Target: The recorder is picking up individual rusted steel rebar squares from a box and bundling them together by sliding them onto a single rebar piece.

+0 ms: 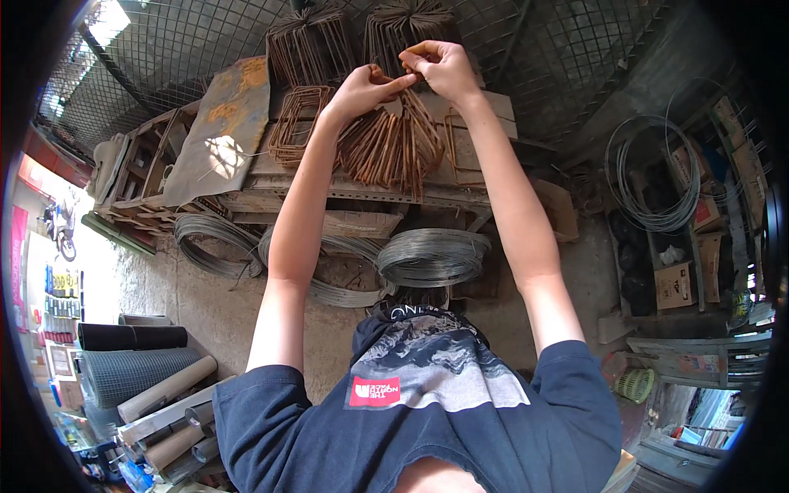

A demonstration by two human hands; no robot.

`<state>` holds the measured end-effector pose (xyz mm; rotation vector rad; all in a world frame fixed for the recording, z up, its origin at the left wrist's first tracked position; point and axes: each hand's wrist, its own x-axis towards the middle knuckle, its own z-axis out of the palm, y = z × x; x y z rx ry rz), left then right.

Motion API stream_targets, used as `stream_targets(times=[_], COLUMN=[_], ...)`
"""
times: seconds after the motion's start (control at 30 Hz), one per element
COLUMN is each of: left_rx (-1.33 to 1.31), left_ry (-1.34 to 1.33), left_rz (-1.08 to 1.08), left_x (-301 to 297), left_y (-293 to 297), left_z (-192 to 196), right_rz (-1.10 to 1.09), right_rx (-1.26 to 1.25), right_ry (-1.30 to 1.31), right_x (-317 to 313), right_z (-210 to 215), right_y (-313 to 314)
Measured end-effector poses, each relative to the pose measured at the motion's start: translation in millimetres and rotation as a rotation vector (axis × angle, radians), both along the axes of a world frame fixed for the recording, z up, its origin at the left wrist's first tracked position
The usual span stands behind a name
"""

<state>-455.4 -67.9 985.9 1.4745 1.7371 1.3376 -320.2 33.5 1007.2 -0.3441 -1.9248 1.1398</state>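
Rusty rebar stirrups (pixel 393 148) stand in a fanned bundle on the tabletop (pixel 362 194), w/ both hands meeting just above them. Left hand (pixel 362 89) is curled, fingertips pinched on the top edge of one stirrup; right hand (pixel 440 67) is closed in a pinch on the same spot, maybe holding a bit of tie wire too (too small to tell). To do this well: keep both pinches close together, hold the bundle's tops level, and let the rest lean on the tabletop so nothing splays.

Around: a flat stack of stirrups (pixel 297 125) lies just left of the bundle, two more upright stacks (pixel 362 37) behind against the wire mesh. A rusty sheet (pixel 222 131) sits farther left. Wire coils (pixel 433 256) lie on the floor below the tabletop edge, near the feet, so easy to snag. Another coil (pixel 653 177) hangs well apart at right.
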Motion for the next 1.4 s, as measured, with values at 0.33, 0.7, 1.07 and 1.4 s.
stream_targets(times=[0.33,0.7,1.07,1.4], left_rx=[0.009,0.045,0.01,0.038], left_ry=[-0.141,-0.1,-0.04,0.056], left_rz=[-0.077,-0.186,-0.163,-0.115], left_x=[5,-2,3,16], left_y=[-9,-14,-2,13], left_z=[8,1,4,10], right_rz=[-0.03,0.025,-0.059,-0.629], right_rx=[-0.066,-0.154,-0.042,0.079], right_ry=[0.052,0.057,0.016,-0.998], right_x=[-7,9,4,75], right_z=[-5,-4,-9,-183], right_y=[-6,-15,-6,75])
